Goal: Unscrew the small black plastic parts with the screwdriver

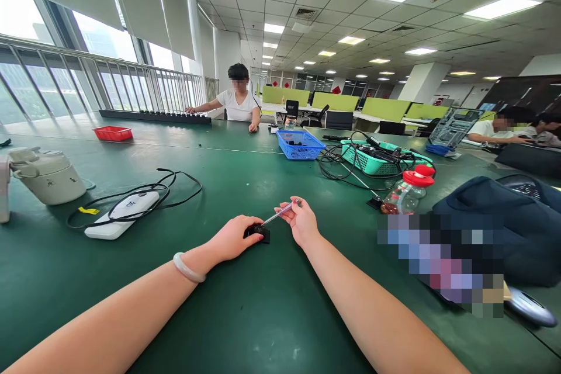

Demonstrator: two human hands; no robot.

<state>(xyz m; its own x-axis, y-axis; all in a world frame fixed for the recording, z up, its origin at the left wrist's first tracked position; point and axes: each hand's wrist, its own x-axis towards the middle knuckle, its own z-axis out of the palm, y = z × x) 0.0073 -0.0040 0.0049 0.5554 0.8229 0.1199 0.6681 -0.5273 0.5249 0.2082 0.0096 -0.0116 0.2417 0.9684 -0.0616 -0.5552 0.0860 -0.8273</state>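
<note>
My left hand (234, 238) presses down on a small black part (261, 234) lying on the green table (245, 315), fingers closed over it. My right hand (300, 222) pinches a thin screwdriver (280, 213) with a clear handle; its tip slants down onto the black part. A pale bangle sits on my left wrist.
A white power strip (120, 215) with a coiled black cable lies at left, beside a beige kettle (48, 174). A blue basket (300, 144), a teal basket with cables (372, 159), a red-capped bottle (405, 193) and a dark bag (499, 228) stand right. A person sits across the table.
</note>
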